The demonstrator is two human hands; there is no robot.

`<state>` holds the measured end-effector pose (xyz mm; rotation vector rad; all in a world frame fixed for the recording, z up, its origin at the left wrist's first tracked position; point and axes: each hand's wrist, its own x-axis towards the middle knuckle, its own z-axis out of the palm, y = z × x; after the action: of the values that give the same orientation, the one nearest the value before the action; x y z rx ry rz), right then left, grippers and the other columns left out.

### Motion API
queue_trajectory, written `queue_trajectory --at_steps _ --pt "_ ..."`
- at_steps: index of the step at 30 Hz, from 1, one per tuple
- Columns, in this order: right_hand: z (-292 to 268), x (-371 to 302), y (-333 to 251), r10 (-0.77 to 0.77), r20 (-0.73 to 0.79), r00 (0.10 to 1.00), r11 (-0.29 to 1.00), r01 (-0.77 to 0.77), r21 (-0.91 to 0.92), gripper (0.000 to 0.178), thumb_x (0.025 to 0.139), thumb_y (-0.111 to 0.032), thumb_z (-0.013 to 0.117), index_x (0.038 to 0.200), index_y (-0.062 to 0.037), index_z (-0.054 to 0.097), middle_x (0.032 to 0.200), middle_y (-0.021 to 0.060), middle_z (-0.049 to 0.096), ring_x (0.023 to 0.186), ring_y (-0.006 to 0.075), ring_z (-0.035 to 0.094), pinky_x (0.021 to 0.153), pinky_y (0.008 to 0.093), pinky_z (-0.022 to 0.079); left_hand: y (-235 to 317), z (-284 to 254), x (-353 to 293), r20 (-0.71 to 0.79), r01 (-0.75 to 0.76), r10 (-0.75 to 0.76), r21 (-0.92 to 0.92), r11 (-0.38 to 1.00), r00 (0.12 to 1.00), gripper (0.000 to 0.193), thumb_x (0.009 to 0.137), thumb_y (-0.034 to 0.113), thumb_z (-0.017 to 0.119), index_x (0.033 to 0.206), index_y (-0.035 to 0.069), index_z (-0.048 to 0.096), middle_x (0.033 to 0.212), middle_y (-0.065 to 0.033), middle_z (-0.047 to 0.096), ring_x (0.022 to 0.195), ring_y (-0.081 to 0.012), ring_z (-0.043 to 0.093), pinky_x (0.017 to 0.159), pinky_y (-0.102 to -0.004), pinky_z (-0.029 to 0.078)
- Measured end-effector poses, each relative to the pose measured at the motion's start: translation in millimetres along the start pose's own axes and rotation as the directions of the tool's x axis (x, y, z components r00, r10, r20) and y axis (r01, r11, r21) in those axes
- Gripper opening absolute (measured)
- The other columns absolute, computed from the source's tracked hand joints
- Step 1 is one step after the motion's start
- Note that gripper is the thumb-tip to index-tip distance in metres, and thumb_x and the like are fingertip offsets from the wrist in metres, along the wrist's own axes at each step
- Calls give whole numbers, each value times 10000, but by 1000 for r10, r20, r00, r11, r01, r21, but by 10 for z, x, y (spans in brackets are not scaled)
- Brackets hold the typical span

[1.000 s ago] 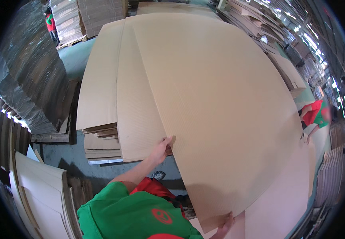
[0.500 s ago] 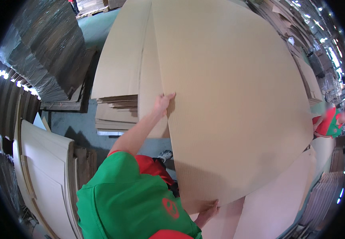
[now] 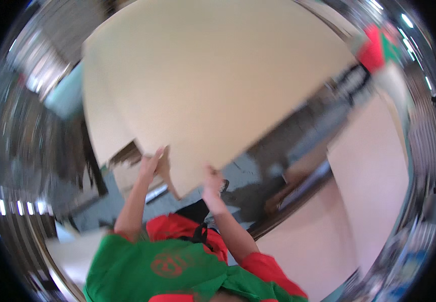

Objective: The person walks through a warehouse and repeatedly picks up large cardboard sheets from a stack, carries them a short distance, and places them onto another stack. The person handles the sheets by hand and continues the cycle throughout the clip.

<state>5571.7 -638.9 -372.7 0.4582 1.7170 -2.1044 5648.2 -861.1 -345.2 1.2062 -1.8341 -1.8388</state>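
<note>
A large tan cardboard sheet [image 3: 218, 75] spreads out in front of me, its far side running up to the top of the view. My left hand [image 3: 152, 163] is closed on its left edge, close to the near end, where a folded flap hangs down. Closer to the near right corner, my right hand [image 3: 212, 182] grips the near edge; its fingers are blurred by motion. Under the sheet at the left, the end of a cardboard stack [image 3: 127, 173] shows. The sheet hides most of that stack.
A co-worker in red and green [image 3: 374, 50] stands at the far right, by the sheet's far corner. Pale pinkish boards [image 3: 308, 246] lie at the near right. Grey floor [image 3: 248, 173] shows between them and the sheet. Blurred wrapped stacks [image 3: 21, 126] line the left.
The view has turned, and the sheet now lies angled, away from the pale boards at the right. My right hand has come forward, closer to my left. The co-worker appears farther up.
</note>
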Motion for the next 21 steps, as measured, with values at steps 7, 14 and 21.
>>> queue_trajectory --at_steps 7,14,21 --pt "838 116 522 -384 -114 916 877 323 -357 549 863 -366 671 1041 137 539 979 321 588 940 449 572 852 483 437 -160 -359 488 -119 -47 28 -159 986 993 548 846 212 735 1260 -40 482 1202 -115 572 1062 -202 562 901 -350 468" --pt "1063 -107 241 -302 -369 879 939 207 -274 499 868 -320 684 1045 96 474 956 233 572 907 340 591 813 422 460 -280 -417 523 -165 18 -5 76 997 986 498 856 206 730 1207 -48 483 1191 -140 571 1068 -214 546 941 -359 439" --pt "738 -162 -53 -76 -258 963 877 -59 -477 608 872 -524 595 770 75 613 705 220 622 691 333 600 687 421 472 226 -910 884 -157 129 -125 15 992 980 495 880 399 672 1018 -55 528 866 -96 606 747 -210 591 603 -342 497"
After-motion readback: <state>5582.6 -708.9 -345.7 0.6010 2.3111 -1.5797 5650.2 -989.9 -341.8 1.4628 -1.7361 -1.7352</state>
